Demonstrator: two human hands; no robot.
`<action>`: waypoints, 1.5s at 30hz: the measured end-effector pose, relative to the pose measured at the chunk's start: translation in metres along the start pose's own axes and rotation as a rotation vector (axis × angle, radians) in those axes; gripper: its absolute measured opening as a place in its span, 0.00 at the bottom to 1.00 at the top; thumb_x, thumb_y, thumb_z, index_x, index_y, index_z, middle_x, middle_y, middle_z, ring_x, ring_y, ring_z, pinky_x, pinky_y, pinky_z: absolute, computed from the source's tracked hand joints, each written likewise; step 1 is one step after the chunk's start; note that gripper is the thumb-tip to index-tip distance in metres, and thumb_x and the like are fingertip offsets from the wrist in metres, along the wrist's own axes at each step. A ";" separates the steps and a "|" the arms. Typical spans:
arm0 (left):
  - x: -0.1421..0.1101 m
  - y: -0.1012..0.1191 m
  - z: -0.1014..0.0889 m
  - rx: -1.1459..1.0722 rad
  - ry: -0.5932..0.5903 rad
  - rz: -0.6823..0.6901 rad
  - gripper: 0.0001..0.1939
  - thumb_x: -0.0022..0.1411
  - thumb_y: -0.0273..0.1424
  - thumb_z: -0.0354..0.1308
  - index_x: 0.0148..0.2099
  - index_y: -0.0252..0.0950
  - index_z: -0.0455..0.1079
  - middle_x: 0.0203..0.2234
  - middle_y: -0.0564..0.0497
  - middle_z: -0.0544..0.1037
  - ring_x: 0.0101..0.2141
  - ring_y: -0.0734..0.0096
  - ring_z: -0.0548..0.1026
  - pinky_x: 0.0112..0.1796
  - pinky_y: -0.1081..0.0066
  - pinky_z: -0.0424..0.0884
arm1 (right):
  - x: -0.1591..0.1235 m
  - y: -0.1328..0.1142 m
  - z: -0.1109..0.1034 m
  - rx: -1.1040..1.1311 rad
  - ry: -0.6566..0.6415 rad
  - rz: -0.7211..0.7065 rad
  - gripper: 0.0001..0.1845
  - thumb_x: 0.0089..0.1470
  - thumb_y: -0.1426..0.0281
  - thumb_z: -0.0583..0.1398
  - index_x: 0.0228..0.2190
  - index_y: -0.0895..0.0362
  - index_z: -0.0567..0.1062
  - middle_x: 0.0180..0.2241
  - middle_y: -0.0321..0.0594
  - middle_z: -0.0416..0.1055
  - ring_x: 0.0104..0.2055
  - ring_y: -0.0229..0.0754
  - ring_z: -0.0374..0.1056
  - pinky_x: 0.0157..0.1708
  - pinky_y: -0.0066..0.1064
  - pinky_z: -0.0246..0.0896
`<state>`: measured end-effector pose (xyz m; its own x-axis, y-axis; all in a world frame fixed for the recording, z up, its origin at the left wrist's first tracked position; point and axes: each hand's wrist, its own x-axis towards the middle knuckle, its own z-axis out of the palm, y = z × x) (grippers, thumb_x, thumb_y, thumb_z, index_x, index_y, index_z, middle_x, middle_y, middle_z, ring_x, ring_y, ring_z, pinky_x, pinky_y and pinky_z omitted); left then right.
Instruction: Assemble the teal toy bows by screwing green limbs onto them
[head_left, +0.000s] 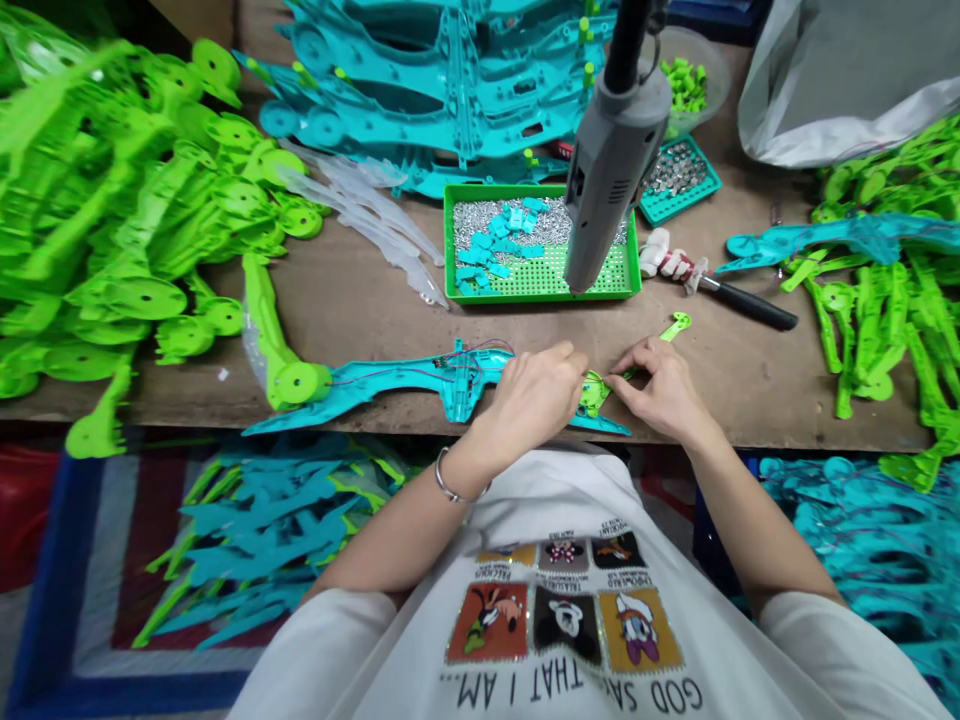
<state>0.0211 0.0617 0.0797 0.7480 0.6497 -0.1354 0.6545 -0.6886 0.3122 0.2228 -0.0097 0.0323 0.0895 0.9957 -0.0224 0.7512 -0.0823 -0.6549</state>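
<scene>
A long turquoise plastic shell (375, 380), shaped like a toy bow, lies along the table's front edge with thin dark wires running over it. My left hand (536, 395) is closed over its right section, fingertips bent down; what they pinch is hidden. My right hand (664, 390) has thumb and forefinger together on a narrow lime-green arm piece (595, 393) at the shell's right end. Past those fingers, the piece's far tip (679, 323) sticks out. Another lime-green arm (270, 330), partly in clear plastic film, joins the shell's left end.
A green tray (544, 298) holds screws and small turquoise pieces. Above it hangs a grey electric screwdriver (619, 170). A black-handled tool (750, 303) lies to the right. Lime-green parts (97, 220) heap up at left, with more at right (874, 350). Turquoise shells (450, 80) are stacked behind.
</scene>
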 end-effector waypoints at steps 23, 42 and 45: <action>-0.020 -0.008 0.014 0.024 0.004 0.014 0.11 0.73 0.31 0.50 0.42 0.39 0.73 0.36 0.49 0.76 0.30 0.66 0.75 0.27 0.67 0.58 | -0.006 0.001 0.006 -0.117 -0.067 -0.289 0.18 0.56 0.80 0.59 0.36 0.46 0.84 0.38 0.39 0.77 0.40 0.48 0.62 0.44 0.46 0.56; -0.020 -0.017 0.023 0.032 0.077 -0.129 0.11 0.71 0.32 0.52 0.37 0.39 0.75 0.37 0.49 0.76 0.34 0.65 0.75 0.28 0.66 0.57 | -0.007 -0.004 0.003 -0.191 -0.097 -0.358 0.16 0.62 0.80 0.55 0.38 0.54 0.81 0.38 0.43 0.73 0.40 0.46 0.63 0.42 0.39 0.55; -0.021 -0.020 0.023 0.069 0.058 -0.044 0.12 0.72 0.30 0.51 0.38 0.39 0.76 0.37 0.48 0.75 0.33 0.66 0.74 0.27 0.67 0.56 | -0.005 -0.007 0.004 -0.166 -0.112 -0.352 0.18 0.63 0.80 0.53 0.43 0.54 0.80 0.40 0.44 0.72 0.41 0.46 0.62 0.43 0.39 0.56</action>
<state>-0.0048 0.0544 0.0545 0.7123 0.6958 -0.0924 0.6940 -0.6783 0.2415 0.2142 -0.0141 0.0336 -0.2566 0.9620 0.0932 0.8197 0.2677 -0.5064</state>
